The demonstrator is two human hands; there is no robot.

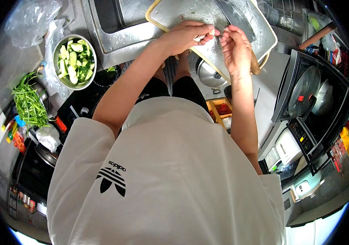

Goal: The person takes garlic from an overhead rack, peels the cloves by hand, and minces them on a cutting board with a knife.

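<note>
My left hand [189, 37] is closed in a pinch around a small whitish piece that looks like a garlic clove [200, 38]. Close beside it, my right hand [236, 51] has its thumb and fingers pinched together; a tiny pale bit may show at the tips, too small to name. Both hands are over a cutting board [211, 57] with a tan rim and wet drops on it. A knife [236, 17] lies on the board, its blade pointing away and its brown handle partly behind my right hand.
Left of the sink [129, 26] stands a metal bowl [56, 61] of chopped green vegetable, perhaps cucumber. Sliced green strips [29, 102] are heaped farther left, near a clear plastic bag [33, 22]. A black-framed cabinet [313, 98] with pot lids stands at right. Below the board is an open drawer [219, 107].
</note>
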